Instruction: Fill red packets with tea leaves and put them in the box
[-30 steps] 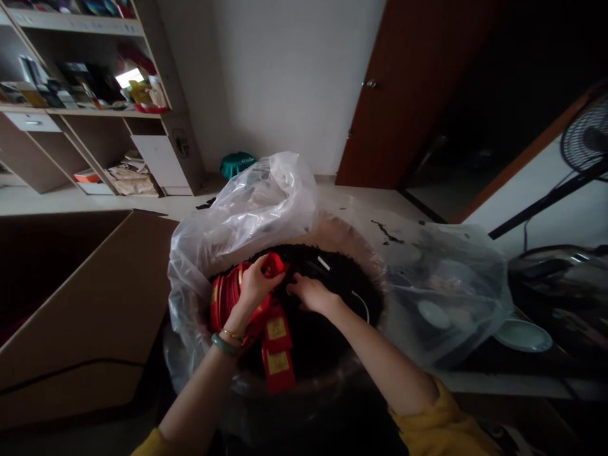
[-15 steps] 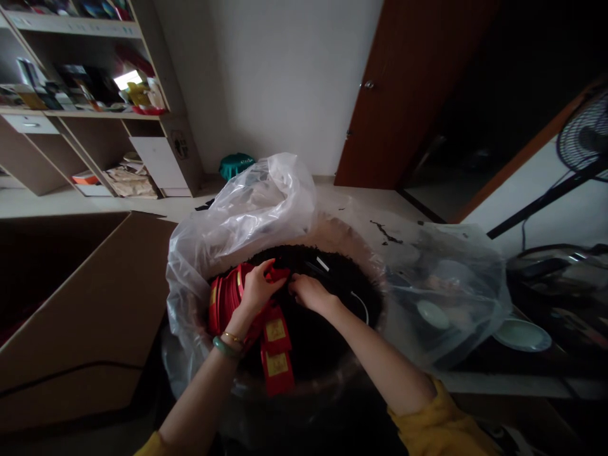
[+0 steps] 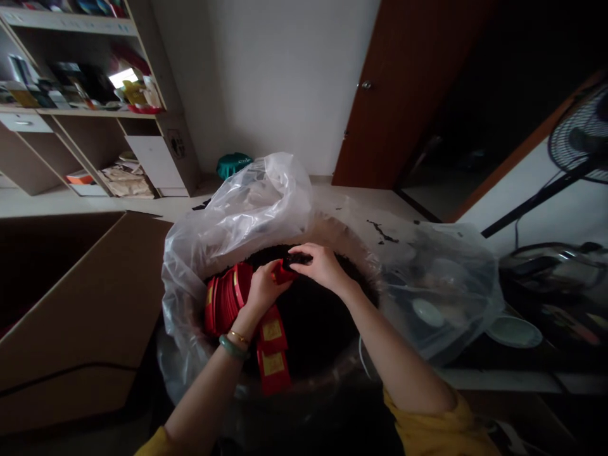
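My left hand (image 3: 264,285) is closed around a small red packet (image 3: 284,273), held with its top towards my right hand. My right hand (image 3: 327,269) pinches a clump of dark, loose, dry leaf-like bits (image 3: 299,258) at the packet's mouth. Below both hands, a mass of the same dark material (image 3: 316,329) fills a round container (image 3: 349,233) lined with clear plastic. A row of red packets (image 3: 228,297) with gold labels leans on the left side of the dark mass. Two more red packets (image 3: 273,362) lie overlapping beneath my left wrist.
Bunched clear plastic (image 3: 256,196) rises at the container's back left. A cardboard box (image 3: 95,316) stands to the left. On the right are a plastic sheet (image 3: 456,285), a pale dish (image 3: 515,332) and a fan (image 3: 582,139). A thin white cord (image 3: 363,358) hangs near my right forearm.
My right hand has risen from the dark mass with a clump of it and come to the packet's mouth. My left hand still holds the packet, in nearly the same spot.
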Motion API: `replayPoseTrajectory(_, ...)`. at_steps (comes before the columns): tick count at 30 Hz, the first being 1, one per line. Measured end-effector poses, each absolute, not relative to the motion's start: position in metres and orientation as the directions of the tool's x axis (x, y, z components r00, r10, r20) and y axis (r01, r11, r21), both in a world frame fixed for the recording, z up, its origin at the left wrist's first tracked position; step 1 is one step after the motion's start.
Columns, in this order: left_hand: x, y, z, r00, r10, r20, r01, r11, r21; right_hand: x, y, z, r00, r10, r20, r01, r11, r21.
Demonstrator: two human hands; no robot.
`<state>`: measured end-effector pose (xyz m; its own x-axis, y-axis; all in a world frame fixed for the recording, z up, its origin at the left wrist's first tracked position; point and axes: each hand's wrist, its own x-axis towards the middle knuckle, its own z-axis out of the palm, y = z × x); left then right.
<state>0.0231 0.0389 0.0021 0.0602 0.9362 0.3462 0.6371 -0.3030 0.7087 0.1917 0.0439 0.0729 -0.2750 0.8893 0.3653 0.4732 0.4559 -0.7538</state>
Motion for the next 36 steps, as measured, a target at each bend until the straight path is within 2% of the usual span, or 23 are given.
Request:
replayPoseTrajectory(4, 0.026, 0.04, 0.001, 0.066, 0.937, 0.344, 0.644, -0.303, 0.703, 0.19, 0.048, 0.069, -0.221, 0.936, 0.273, 0.326, 0.335, -0.884)
replayPoseTrajectory(7, 0.025, 0.04, -0.001, 0.051, 0.945, 0.322, 0.621, -0.283, 0.731, 0.194, 0.051, 0.071, -0.171, 0.954, 0.247, 0.322, 0.292, -0.901)
replayPoseTrajectory(9, 0.024, 0.039, -0.002, 0.033, 0.943, 0.331, 0.597, -0.284, 0.75, 0.196, 0.048, 0.075, -0.207, 0.943, 0.26, 0.41, 0.325, -0.852)
replayPoseTrajectory(13, 0.025, 0.04, -0.004, 0.044, 0.907, 0.418, 0.57, -0.367, 0.735, 0.188, 0.035, 0.08, -0.355, 0.888, 0.294, 0.61, 0.458, -0.647)
replayPoseTrajectory(17, 0.026, 0.039, -0.007, 0.047, 0.886, 0.462, 0.609, -0.392, 0.69, 0.179, 0.03, 0.075, -0.434, 0.847, 0.306, 0.662, 0.53, -0.53)
replayPoseTrajectory(22, 0.024, 0.039, -0.009, 0.089, 0.908, 0.41, 0.638, -0.368, 0.676, 0.184, 0.04, 0.07, -0.368, 0.873, 0.32, 0.694, 0.487, -0.53)
replayPoseTrajectory(26, 0.022, 0.04, -0.011, 0.096, 0.912, 0.4, 0.625, -0.368, 0.689, 0.191, 0.041, 0.079, -0.249, 0.862, 0.441, 0.591, 0.496, -0.636)
replayPoseTrajectory(29, 0.022, 0.042, -0.012, 0.085, 0.911, 0.403, 0.613, -0.366, 0.7, 0.192, 0.039, 0.084, -0.254, 0.878, 0.406, 0.532, 0.478, -0.699)
replayPoseTrajectory(32, 0.022, 0.042, -0.013, 0.084, 0.918, 0.388, 0.594, -0.359, 0.72, 0.188, 0.038, 0.079, -0.297, 0.898, 0.325, 0.601, 0.44, -0.667)
replayPoseTrajectory(36, 0.021, 0.041, -0.014, 0.073, 0.921, 0.383, 0.587, -0.35, 0.73, 0.182, 0.038, 0.07, -0.277, 0.889, 0.364, 0.692, 0.448, -0.566)
